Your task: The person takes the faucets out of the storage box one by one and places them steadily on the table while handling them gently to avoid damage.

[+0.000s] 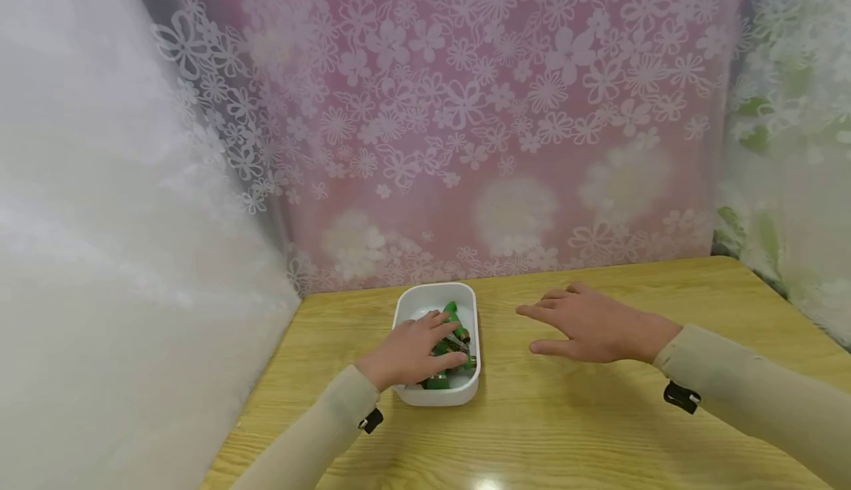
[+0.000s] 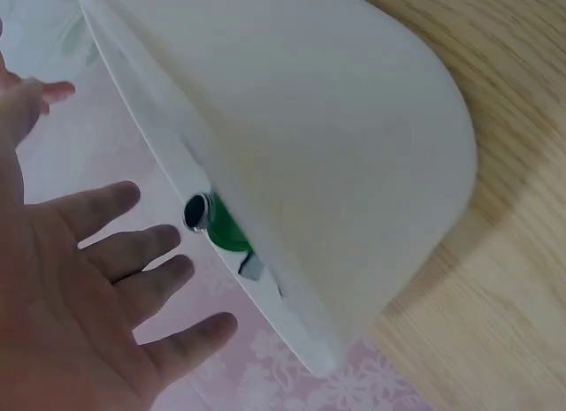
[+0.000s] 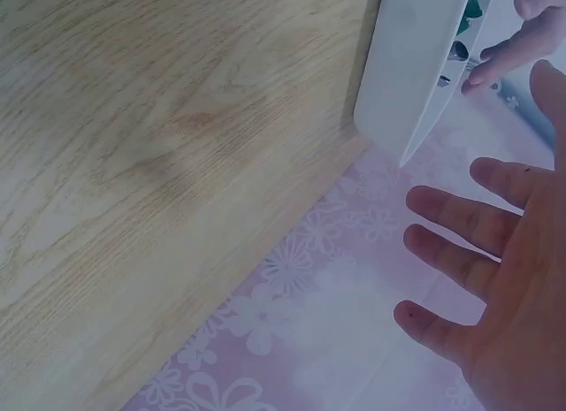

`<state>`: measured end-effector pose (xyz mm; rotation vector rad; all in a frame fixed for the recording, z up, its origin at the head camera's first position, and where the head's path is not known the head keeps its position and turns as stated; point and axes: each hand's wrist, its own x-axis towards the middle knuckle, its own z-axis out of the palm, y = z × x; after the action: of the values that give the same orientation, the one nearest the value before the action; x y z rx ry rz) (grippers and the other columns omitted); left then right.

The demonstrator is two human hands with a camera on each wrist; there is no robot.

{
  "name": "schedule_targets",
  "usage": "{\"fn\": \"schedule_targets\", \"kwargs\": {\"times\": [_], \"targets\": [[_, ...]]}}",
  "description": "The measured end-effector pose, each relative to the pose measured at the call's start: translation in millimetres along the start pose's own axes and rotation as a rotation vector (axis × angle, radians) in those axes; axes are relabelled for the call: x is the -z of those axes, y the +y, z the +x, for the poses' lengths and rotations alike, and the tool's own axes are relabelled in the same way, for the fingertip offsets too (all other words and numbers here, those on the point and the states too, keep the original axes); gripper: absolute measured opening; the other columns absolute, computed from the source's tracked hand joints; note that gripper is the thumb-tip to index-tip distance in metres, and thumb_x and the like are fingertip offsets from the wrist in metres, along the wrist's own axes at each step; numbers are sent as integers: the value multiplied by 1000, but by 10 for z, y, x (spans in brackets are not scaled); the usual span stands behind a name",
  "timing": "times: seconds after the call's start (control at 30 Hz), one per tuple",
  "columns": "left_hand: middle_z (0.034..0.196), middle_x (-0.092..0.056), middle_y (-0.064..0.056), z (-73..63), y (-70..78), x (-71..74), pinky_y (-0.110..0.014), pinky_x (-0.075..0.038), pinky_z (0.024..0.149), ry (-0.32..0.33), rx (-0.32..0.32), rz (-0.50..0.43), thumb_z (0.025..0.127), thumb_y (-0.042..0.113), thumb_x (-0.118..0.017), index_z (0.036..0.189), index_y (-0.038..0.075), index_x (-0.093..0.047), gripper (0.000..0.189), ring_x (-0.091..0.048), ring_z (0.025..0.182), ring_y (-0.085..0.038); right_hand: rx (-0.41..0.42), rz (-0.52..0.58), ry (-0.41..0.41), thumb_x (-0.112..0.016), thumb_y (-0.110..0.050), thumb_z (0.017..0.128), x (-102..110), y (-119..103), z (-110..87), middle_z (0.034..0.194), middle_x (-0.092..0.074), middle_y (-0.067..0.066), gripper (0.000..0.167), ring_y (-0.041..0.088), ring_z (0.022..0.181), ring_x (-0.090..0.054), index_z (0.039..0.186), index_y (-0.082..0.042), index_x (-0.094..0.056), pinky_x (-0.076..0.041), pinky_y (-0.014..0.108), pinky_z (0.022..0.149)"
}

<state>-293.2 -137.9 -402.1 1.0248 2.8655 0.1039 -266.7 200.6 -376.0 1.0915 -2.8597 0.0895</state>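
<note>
A white rectangular tub with rounded corners [image 1: 436, 397] stands on the table. Inside it lie several small green objects with dark and silvery metallic ends [image 1: 438, 380]; one green piece with a round metal end [image 2: 228, 230] shows above the rim in the left wrist view. My left hand [image 1: 414, 349] is spread over the tub, fingers extended and nothing held, hiding part of the contents. To the right of the tub my right hand [image 1: 592, 324] hovers over the table, palm down, its fingers stretched toward the tub and holding nothing.
The light wooden table [image 1: 532, 431] carries the tub left of its middle. A pink curtain with white flowers [image 1: 465, 106] hangs along the back edge. Pale sheeting [image 1: 133, 253] closes the left side, and a leaf-patterned curtain [image 1: 791, 179] the right.
</note>
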Motion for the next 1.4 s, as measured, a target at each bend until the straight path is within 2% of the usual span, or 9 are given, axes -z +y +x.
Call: {"fn": "schedule_targets", "kwargs": {"times": [0.1, 0.2, 0.53, 0.73, 0.87, 1.0, 1.1, 1.23, 1.4], "targets": [[151, -52, -2, -20, -77, -2, -48, -46, 110, 69, 10, -7, 102, 63, -42, 149, 21, -50, 64, -50, 139, -23, 15, -7, -3, -35, -70, 99, -7, -1, 9, 141, -61, 6, 72, 34, 133, -52, 152, -23, -46, -35, 66, 109], [139, -62, -2, -34, -170, -13, -45, -51, 105, 125, 18, -1, 103, 52, -50, 141, 17, -59, 53, -58, 129, -22, 34, -22, -2, -38, -67, 100, -1, -24, 15, 141, -61, 6, 68, 34, 132, -53, 151, -23, -48, -37, 66, 108], [131, -65, -9, -63, -452, -58, -49, -55, 96, 268, 119, -43, 100, 33, -61, 131, 10, -65, 39, -62, 121, -29, 68, -67, 6, -41, -65, 100, 2, -44, 18, 139, -63, 7, 66, 33, 131, -54, 147, -21, -53, -40, 64, 105], [130, -65, -10, -71, -595, -60, -47, -57, 90, 325, 191, 13, 98, 31, -62, 128, 13, -67, 36, -63, 118, -28, 83, -82, 12, -44, -63, 100, 6, -48, 5, 137, -63, 6, 63, 32, 129, -55, 146, -20, -54, -41, 63, 103], [133, -63, -10, -71, -663, -78, -47, -58, 87, 323, 236, 20, 98, 33, -62, 131, 13, -66, 38, -63, 119, -28, 89, -94, 13, -47, -61, 100, -5, -44, 2, 136, -64, 5, 61, 31, 128, -56, 145, -20, -55, -42, 62, 102], [136, -61, -9, -54, -719, -111, -48, -58, 88, 306, 254, 1, 98, 33, -62, 133, 14, -64, 40, -62, 121, -28, 93, -104, 15, -50, -58, 100, -8, -45, 7, 136, -64, 4, 58, 30, 127, -56, 145, -21, -55, -43, 61, 101], [141, -58, -7, -22, -761, -156, -48, -56, 93, 282, 267, -14, 99, 34, -61, 136, 15, -61, 42, -60, 125, -27, 94, -96, 13, -53, -55, 100, -7, -53, 11, 136, -64, 4, 56, 31, 128, -56, 144, -22, -56, -44, 61, 101], [147, -53, -5, 21, -797, -215, -49, -50, 105, 245, 286, -44, 100, 35, -59, 141, 17, -57, 45, -54, 133, -27, 97, -92, 4, -55, -53, 100, -12, -64, 21, 137, -63, 4, 54, 31, 128, -56, 144, -22, -55, -44, 60, 101], [153, -48, -7, 43, -802, -258, -52, -44, 111, 236, 291, -70, 100, 36, -58, 144, 16, -55, 48, -48, 139, -30, 104, -95, 3, -57, -50, 100, -25, -64, 39, 137, -63, 5, 53, 31, 128, -56, 144, -22, -55, -44, 60, 101]]}}
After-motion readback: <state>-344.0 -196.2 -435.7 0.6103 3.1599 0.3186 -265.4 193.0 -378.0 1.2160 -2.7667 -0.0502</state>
